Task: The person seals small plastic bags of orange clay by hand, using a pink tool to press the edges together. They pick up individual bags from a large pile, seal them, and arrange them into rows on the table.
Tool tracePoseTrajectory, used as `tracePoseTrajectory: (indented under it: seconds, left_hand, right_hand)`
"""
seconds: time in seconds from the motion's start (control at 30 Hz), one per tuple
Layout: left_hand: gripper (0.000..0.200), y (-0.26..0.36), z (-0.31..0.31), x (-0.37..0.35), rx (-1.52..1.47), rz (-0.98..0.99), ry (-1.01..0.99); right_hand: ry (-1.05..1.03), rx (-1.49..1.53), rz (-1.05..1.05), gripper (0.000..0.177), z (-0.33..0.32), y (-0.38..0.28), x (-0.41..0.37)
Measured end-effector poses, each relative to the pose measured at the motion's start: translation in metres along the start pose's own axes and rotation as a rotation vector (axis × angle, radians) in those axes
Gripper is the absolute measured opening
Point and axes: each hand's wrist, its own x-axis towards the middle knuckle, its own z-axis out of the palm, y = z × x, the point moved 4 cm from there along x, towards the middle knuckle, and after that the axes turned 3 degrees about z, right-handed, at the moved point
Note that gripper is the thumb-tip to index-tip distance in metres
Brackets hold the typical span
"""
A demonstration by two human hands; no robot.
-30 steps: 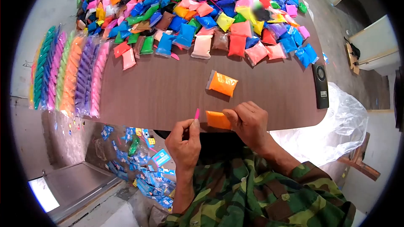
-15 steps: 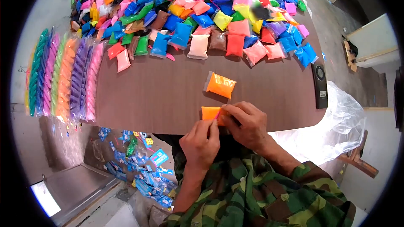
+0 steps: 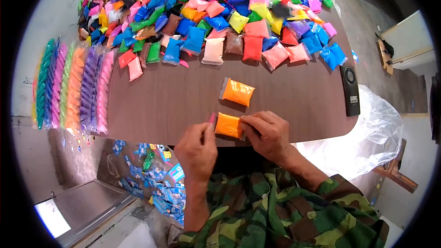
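Note:
Near the front edge of the table, a small clear packet of orange modelling clay [image 3: 228, 126] lies flat. My right hand [image 3: 267, 131] pinches its right end between thumb and fingers. Just left of the packet, my left hand [image 3: 197, 144] is closed around a small pink plastic tool [image 3: 212, 118], whose tip sticks up past the fingers; the rest of it is hidden. A second orange packet [image 3: 238, 93] rests a little farther back, touched by neither hand.
Across the back of the brown table [image 3: 151, 96] spreads a heap of colourful clay packets [image 3: 216, 23]. Long twisted bags [image 3: 74, 92] line the left edge. A black remote-like device [image 3: 350, 91] lies at the right. Blue wrappers [image 3: 161, 188] and clear plastic sheeting [image 3: 367, 142] are below.
My left hand has drawn away to the left from the front orange packet, with the pink tool in it. My right hand stays at the packet's right end. The view has shifted slightly.

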Motion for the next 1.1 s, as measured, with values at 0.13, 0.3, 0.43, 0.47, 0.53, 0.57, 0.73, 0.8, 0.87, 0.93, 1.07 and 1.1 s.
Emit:
tracePoseTrajectory:
  seconds: [0.13, 0.3, 0.43, 0.47, 0.53, 0.57, 0.73, 0.8, 0.87, 0.93, 1.07, 1.1]
  left_hand:
    - [0.006, 0.024, 0.025, -0.004, 0.027, 0.149, -0.087]
    - [0.008, 0.017, 0.017, 0.012, 0.106, 0.087, -0.115]
    - [0.007, 0.001, 0.012, 0.014, 0.105, -0.027, -0.111]
    - [0.007, -0.005, 0.008, 0.015, 0.098, -0.068, -0.098]
    - [0.008, -0.002, 0.001, 0.014, 0.030, -0.149, -0.059]
    - [0.008, 0.001, 0.003, 0.009, -0.013, -0.105, -0.066]
    - [0.010, 0.008, 0.018, -0.031, -0.061, 0.059, -0.107]
    - [0.009, -0.002, 0.017, -0.033, -0.020, 0.026, -0.070]
    - [0.011, -0.016, 0.005, -0.032, 0.046, 0.002, -0.028]
    - [0.011, -0.024, -0.006, -0.027, 0.080, -0.050, 0.005]
    - [0.011, -0.014, -0.002, -0.035, -0.037, -0.023, 0.023]
    - [0.011, -0.006, 0.002, -0.038, -0.081, 0.005, 0.017]
  right_hand:
    - [0.015, 0.006, -0.011, 0.013, 0.000, 0.002, -0.001]
    - [0.006, -0.006, -0.014, 0.012, 0.000, 0.002, 0.001]
    - [0.003, 0.017, 0.007, 0.012, 0.002, 0.003, -0.003]
    - [0.001, 0.019, 0.004, 0.012, 0.002, 0.003, -0.003]
    - [-0.001, 0.021, 0.001, 0.012, 0.000, 0.003, -0.002]
    - [0.009, 0.010, -0.003, 0.012, 0.000, 0.003, -0.003]
    - [0.009, -0.026, -0.026, 0.013, 0.001, 0.001, -0.001]
    - [-0.004, -0.043, -0.017, 0.013, -0.001, 0.000, 0.000]
    - [-0.007, -0.047, -0.012, 0.013, 0.000, -0.002, -0.002]
    - [0.014, -0.036, -0.027, 0.012, 0.001, -0.001, 0.000]
    - [0.039, -0.061, -0.043, 0.011, 0.005, 0.001, -0.002]
    - [0.040, -0.067, -0.043, 0.011, 0.005, 0.001, -0.002]
